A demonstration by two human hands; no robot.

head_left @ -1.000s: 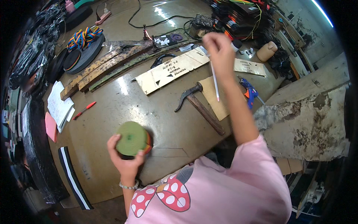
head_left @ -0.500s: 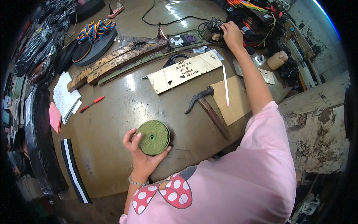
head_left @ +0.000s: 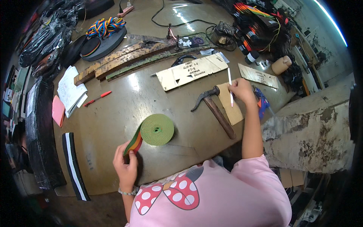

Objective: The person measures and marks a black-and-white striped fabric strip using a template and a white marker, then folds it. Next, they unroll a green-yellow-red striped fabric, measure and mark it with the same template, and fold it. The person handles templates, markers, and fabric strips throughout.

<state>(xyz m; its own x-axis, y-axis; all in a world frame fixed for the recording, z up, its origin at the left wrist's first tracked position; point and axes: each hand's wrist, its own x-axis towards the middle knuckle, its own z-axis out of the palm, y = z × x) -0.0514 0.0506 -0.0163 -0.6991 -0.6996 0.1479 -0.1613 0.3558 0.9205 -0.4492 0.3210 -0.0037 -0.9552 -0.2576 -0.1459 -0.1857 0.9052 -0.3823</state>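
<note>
A brown, light-reflecting worktop [head_left: 102,125] carries the work. The striped strap [head_left: 157,130] lies as a coil near the worktop's front edge, left of the hammer [head_left: 220,117]; its free end extends toward the lower left. The left hand [head_left: 126,163] clamps this end between thumb and fingers. The right hand [head_left: 242,90] is positioned above the beige card [head_left: 235,114], right of the hammer head. Its fingertips are bunched together beside the white stick [head_left: 229,77]; whether they grip the stick cannot be determined.
</note>
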